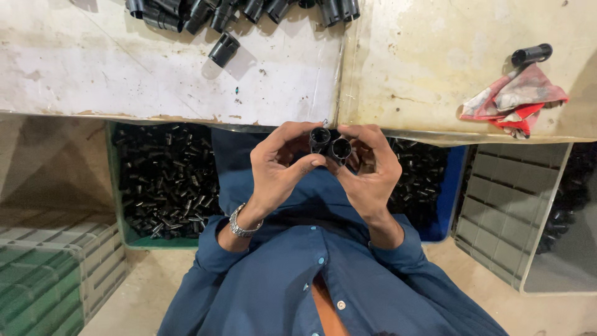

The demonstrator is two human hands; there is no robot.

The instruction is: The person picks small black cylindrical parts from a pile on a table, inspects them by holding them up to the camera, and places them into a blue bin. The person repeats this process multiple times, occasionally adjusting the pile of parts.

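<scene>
My left hand pinches a short black plastic tube between thumb and fingers, its open end facing me. My right hand holds a second black tube pressed right against the first. Both hands meet above my lap, just below the edge of the worn white table. A metal watch band circles my left wrist. More black tubes lie at the table's far edge.
A green crate of small black parts sits under the table to the left, a blue crate of similar parts to the right. A red patterned cloth and a black tube rest on the right tabletop. Grey ribbed crates stand at both sides.
</scene>
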